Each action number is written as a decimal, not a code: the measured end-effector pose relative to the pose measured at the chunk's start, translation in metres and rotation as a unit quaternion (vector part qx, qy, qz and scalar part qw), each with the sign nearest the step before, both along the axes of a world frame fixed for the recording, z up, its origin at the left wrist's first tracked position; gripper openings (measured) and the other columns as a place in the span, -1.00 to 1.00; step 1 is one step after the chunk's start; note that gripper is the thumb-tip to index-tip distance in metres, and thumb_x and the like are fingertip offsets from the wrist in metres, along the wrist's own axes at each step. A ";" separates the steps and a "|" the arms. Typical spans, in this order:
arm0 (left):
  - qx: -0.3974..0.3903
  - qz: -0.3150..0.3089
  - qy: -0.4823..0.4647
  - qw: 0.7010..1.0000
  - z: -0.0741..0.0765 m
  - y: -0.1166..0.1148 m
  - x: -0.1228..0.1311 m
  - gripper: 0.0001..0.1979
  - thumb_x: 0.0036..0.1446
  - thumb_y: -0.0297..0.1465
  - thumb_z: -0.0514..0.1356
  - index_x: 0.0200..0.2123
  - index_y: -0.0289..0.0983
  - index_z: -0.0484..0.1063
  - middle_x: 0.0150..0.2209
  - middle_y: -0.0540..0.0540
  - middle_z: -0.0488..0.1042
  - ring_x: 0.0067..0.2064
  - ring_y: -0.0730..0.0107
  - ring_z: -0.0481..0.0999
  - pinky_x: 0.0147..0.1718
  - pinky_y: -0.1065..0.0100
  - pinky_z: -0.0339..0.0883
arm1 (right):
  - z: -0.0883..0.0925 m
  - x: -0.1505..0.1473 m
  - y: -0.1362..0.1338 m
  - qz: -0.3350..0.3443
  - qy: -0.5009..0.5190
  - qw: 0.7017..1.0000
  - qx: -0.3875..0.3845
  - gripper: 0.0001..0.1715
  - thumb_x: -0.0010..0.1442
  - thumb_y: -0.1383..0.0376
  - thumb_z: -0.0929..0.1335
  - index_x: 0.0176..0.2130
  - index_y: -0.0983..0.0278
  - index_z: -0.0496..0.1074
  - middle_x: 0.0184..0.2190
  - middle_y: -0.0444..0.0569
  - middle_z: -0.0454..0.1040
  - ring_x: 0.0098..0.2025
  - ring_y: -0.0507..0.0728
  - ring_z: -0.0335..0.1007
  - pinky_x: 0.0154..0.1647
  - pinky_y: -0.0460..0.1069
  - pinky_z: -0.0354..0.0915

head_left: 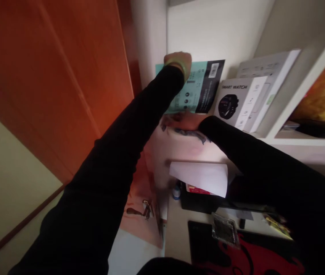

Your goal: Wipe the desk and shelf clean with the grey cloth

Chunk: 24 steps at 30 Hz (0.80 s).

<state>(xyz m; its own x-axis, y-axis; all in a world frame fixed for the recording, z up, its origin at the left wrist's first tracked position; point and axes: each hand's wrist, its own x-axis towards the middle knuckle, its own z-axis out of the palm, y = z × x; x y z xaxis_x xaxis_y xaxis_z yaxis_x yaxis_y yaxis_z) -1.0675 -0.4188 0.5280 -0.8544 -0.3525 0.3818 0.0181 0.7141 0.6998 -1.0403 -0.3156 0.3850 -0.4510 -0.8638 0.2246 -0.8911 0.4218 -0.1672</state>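
My left hand [179, 61] is at the upper edge of a flat teal-and-black printed package [198, 86], its fingers curled over and partly hidden behind the wrist. The package leans back in a white shelf compartment, a barcode at its upper right. Lower down, my right hand [187, 120] presses a crumpled grey-blue cloth [191, 133] against the shelf board, just in front of the package's bottom edge. Part of the cloth hangs over the board's front. A white smart watch box [232, 100] stands right of the package.
Another white box [268, 82] stands behind the watch box. An orange-brown wooden door [85, 68] with a handle [143, 209] rises close on the left. Below the shelf are a curled white sheet [202, 173], a clear square dish [225, 230] and a black-and-red mat [208, 250] on a desk.
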 end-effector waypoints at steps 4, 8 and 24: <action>-0.212 0.012 -0.104 0.972 0.004 0.008 0.026 -0.74 0.38 -0.66 0.11 -0.14 -0.65 0.62 0.14 -0.25 0.61 0.50 -0.34 0.31 0.43 -0.30 0.13 | 0.011 0.039 0.049 -0.008 -0.042 0.998 0.047 0.07 0.40 -0.41 0.21 0.44 0.26 0.49 0.44 0.24 0.44 0.44 0.52 0.42 0.43 0.40 0.38; -0.347 0.028 -0.122 0.929 0.006 0.014 0.040 -0.61 0.20 -0.75 0.30 0.06 -0.44 0.67 0.24 -0.33 0.62 0.39 -0.22 0.53 0.43 -0.12 0.35 | 0.021 0.059 0.076 -0.022 -0.076 0.993 0.086 0.41 0.24 -0.51 0.31 0.58 0.44 0.24 0.59 0.31 0.15 0.61 0.56 0.09 0.61 0.35 0.14; -0.394 0.054 -0.090 0.913 0.006 0.006 0.051 -0.50 0.38 -0.68 0.13 0.31 -0.38 0.52 0.25 -0.34 0.57 0.35 -0.08 0.51 0.32 -0.03 0.35 | 0.025 0.043 0.052 -0.120 -0.094 0.984 0.092 0.11 0.43 -0.40 0.18 0.45 0.34 0.46 0.42 0.31 0.46 0.43 0.52 0.43 0.46 0.29 0.33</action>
